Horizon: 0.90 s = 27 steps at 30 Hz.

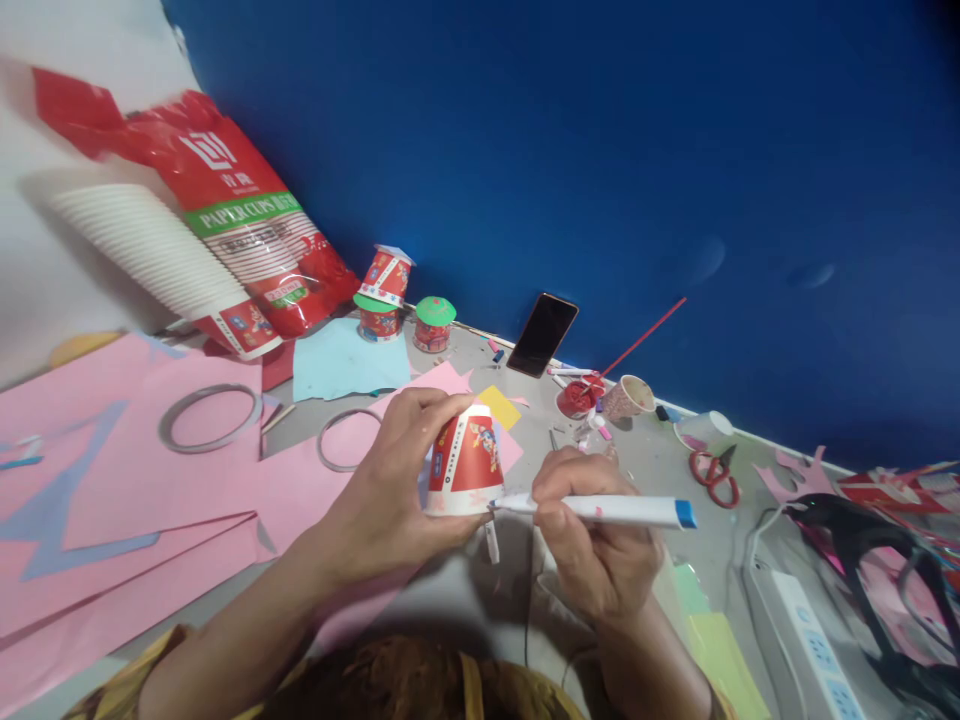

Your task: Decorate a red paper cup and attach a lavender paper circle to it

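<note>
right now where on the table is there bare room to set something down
Bare tabletop shows between the right hand and the red-handled scissors, and between those scissors and the green paper. Crowded: the left, under pink paper and grey rings.

A dark-screened phone (543, 335) stands tilted near the blue wall (480, 150). Left of the phone is a green-topped cup (433, 325); farther left of it lie a light blue sheet (349, 362) and a red bag of paper cups (240, 180). Right of the phone, a thin red stick (643, 334) slants upward; farther right of it are red-handled scissors (715, 473) and, nearer the viewer than the phone, a white power strip (817, 650).
</note>
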Motion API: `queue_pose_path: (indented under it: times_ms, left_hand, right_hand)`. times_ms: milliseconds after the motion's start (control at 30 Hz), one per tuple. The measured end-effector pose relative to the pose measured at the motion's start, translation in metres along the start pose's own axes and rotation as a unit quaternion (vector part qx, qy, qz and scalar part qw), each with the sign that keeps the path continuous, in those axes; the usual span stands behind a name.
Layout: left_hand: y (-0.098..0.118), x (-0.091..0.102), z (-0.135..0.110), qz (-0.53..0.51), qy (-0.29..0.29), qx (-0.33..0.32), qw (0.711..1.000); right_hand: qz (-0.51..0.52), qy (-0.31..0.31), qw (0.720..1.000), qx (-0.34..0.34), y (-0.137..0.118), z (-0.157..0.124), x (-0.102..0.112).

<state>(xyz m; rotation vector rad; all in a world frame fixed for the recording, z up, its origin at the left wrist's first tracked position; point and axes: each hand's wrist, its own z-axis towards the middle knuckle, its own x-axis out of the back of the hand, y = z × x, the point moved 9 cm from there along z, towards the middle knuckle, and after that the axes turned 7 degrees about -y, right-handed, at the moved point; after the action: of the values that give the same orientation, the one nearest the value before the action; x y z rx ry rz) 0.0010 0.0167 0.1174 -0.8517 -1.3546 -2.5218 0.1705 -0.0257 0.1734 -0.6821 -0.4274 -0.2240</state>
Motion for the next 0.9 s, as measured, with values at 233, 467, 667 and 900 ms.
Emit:
queue_pose_path:
  times_ms: [233,467,667,900]
  left_hand:
    - [0.001,-0.002,-0.001,0.008,-0.021,-0.002,1.000]
    - [-0.004,-0.001,-0.002,0.011,-0.014,0.014,1.000]
    - [-0.003,-0.004,-0.002,0.012,-0.023,0.014,1.000]
    - [-0.001,-0.005,-0.001,0.019,-0.028,-0.003,0.999]
  right_hand:
    - [0.012,-0.016,1.000,0.019,0.000,0.004,-0.003]
    - [0.037,-0.005,0.999,0.019,0.003,0.007,-0.001]
    - [0.054,-0.007,0.999,0.004,0.010,-0.004,-0.009]
    - [0.036,-0.012,0.999,0.003,0.009,-0.003,-0.010]
